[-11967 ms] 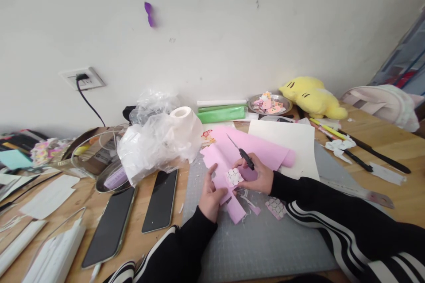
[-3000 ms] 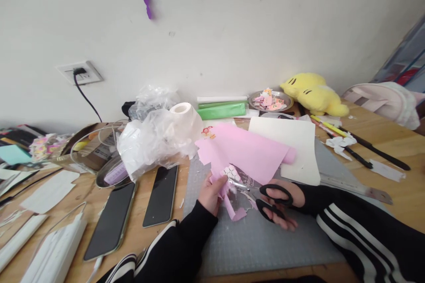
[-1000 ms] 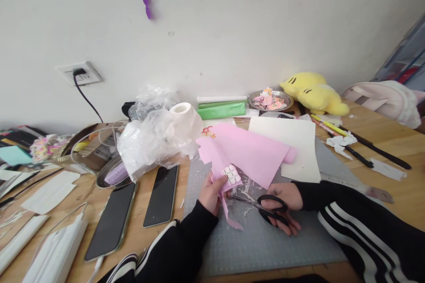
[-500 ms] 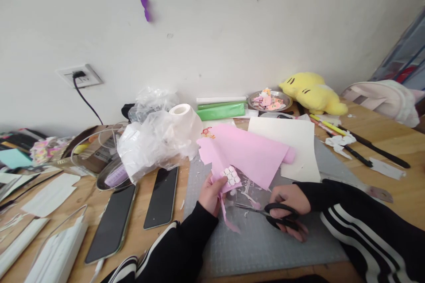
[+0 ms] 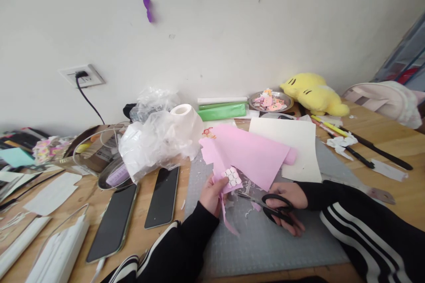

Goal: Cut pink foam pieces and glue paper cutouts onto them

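My left hand pinches the lower edge of a pink paper sheet together with a small white piece patterned with black-outlined cells. A thin pink strip dangles below those fingers. In my right hand is a pair of black-handled scissors, fingers through the loops. The blades point left and lie close to the patterned piece's lower right corner; whether they touch it I cannot tell. Pink and white scraps lie on the grey cutting mat under the scissors.
A cream sheet lies behind the pink paper. Two phones, a plastic bag and a paper roll are at left. At the back are a metal dish of cutouts and a yellow plush; pens lie at right.
My right hand and the scissors have shifted slightly left and up, bringing the blades nearer the pink paper. A pink scrap by the blades now lies apart on the mat. My left hand keeps its grip.
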A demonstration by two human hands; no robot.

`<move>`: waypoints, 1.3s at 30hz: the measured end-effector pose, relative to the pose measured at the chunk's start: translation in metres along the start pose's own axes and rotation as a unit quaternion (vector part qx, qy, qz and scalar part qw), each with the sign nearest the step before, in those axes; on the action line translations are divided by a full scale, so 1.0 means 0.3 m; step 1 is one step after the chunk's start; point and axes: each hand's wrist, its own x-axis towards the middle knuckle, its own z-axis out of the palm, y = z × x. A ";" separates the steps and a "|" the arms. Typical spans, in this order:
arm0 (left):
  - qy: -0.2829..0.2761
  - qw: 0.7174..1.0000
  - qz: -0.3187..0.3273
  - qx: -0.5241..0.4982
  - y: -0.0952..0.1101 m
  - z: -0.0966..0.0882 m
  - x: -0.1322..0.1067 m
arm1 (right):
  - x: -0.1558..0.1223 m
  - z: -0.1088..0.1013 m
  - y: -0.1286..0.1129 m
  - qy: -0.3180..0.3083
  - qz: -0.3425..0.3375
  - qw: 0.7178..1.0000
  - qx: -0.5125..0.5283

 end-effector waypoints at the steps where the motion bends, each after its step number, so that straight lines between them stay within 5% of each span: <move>1: 0.002 1.000 0.000 -0.001 0.002 0.002 -0.001 | 0.001 0.001 0.002 0.007 -0.005 1.000 0.000; 10: -0.005 1.000 -0.003 -0.006 0.008 0.011 -0.007 | 0.025 -0.002 0.016 0.062 -0.016 0.995 -0.082; 39: 0.006 0.998 -0.019 -0.053 -0.011 0.002 0.007 | -0.006 0.001 0.005 -0.041 -0.012 0.998 -0.037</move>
